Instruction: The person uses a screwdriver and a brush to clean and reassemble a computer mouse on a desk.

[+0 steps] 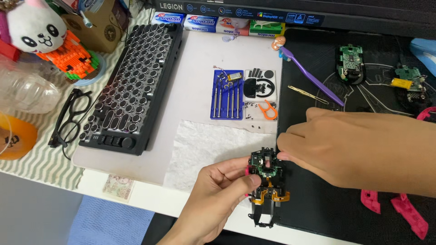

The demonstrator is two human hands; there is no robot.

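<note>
Held assembly: a stripped mouse chassis (267, 181), black frame with a round green circuit board and orange flex cable, sits upright at the near desk edge, half on the black mat, so its top faces the eyes.
Left hand: the left hand (218, 195) comes up from below and pinches the chassis by its left flank, thumb across the side and fingers curled behind; the clamp steadies it for the other hand.
Right hand: the right hand (359, 149) reaches in from the right, its fingertips (284, 152) pressed together on the upper right rim of the board; whether they pinch a small part there cannot be told.
Just left of the grip: a white paper towel (204, 147) lies flat, a soft spot for loose parts.
Right of the grip: pink shell pieces (399, 211) lie apart on the black desk mat (318, 208).
Beyond the grip: a blue screwdriver tray (227, 97) with a small battery, an orange pry tool (269, 110) and scattered screws, all within reach.
Further right: tweezers (306, 94), a purple toothbrush (313, 77) and two more opened mouse boards (349, 61).
Far left: a round-keyed keyboard (131, 81) pushed aside, black glasses (70, 120) beside it.
</note>
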